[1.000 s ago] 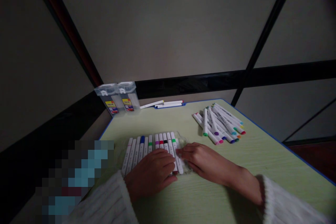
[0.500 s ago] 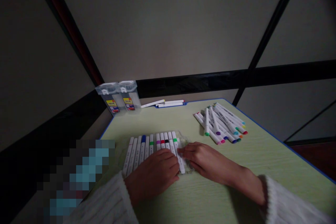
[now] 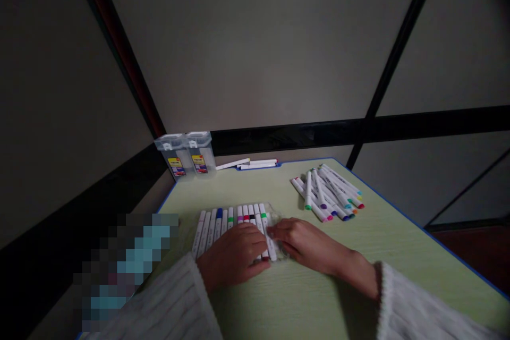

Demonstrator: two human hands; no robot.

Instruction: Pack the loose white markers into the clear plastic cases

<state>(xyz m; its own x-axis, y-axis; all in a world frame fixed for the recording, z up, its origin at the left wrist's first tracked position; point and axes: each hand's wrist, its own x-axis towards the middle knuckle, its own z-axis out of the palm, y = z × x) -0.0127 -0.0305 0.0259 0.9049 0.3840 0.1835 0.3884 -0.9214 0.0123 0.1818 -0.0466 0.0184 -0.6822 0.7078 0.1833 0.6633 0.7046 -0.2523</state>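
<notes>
In the lower centre of the frame, white markers (image 3: 230, 218) lie in a clear plastic tray (image 3: 282, 255). The left hand (image 3: 238, 252) rests over them, the right hand (image 3: 306, 240) at the tray's right edge; their grip cannot be told.

A bare lane of table (image 3: 239, 188) crosses mid-frame, between the marker row (image 3: 240, 212) and the clear boxes (image 3: 200, 151) at centre left, running right to the loose marker pile (image 3: 319, 188), which blocks it. The left fingers (image 3: 255, 244) cover the row's near middle and the right fingers (image 3: 282, 229) bar its right end; lower centre lies open between the wrists.
</notes>
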